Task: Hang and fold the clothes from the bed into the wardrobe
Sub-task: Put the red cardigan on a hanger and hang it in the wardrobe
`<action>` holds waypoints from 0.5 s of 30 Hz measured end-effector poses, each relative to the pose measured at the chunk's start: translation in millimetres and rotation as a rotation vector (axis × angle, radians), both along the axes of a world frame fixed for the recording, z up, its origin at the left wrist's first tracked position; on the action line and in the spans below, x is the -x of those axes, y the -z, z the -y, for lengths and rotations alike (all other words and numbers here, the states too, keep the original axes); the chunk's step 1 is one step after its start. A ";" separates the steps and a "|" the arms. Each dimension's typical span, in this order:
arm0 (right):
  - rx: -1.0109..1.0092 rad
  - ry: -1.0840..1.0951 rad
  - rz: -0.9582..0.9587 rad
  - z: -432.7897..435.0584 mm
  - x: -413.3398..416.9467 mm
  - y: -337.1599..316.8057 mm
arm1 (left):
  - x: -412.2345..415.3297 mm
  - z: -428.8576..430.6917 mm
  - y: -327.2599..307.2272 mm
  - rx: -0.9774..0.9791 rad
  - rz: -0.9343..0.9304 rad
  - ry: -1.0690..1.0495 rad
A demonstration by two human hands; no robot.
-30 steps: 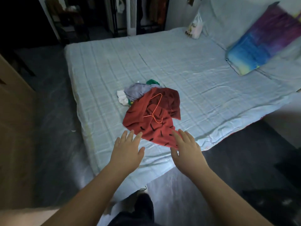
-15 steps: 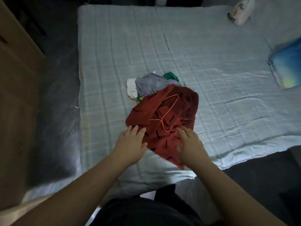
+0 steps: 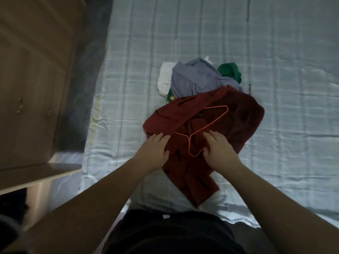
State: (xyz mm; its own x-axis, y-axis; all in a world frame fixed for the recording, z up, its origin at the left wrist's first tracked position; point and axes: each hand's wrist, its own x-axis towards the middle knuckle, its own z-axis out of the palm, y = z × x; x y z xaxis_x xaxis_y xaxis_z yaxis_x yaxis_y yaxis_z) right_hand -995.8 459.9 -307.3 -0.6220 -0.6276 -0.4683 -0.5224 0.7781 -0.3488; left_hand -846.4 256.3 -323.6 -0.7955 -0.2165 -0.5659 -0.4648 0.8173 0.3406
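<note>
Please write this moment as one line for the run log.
stage: reaching | left hand: open, on red garment | right hand: open, beside orange hanger | pile: grey, white, green clothes behind | bed

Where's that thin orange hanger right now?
In the head view, the orange hanger lies on top of the red garment on the bed, its hook end between the left hand and right hand.

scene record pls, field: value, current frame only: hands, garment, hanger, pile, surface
left hand: flat on red garment, fingers spread, open
right hand: on red garment beside hanger hook, open
red garment: crumpled, nearest bed edge
hanger: orange wire, lying on red garment
pile: grey, white, green clothes behind
surface: checked bedsheet
</note>
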 end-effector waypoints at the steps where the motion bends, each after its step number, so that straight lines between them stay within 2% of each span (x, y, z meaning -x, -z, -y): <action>1: 0.003 -0.054 0.020 3.3 16.1 11.1 | 7.1 -1.6 10.8 -0.011 0.031 -0.008; 8: 0.037 -0.315 0.084 32.8 80.1 85.4 | 48.9 10.4 76.9 0.000 0.069 -0.089; 12: -0.115 -0.583 -0.020 44.9 85.2 120.9 | 56.2 14.0 104.1 -0.028 0.065 -0.087; 15: -0.136 -0.602 -0.114 48.1 77.4 139.2 | 51.0 12.1 118.2 -0.010 0.056 -0.066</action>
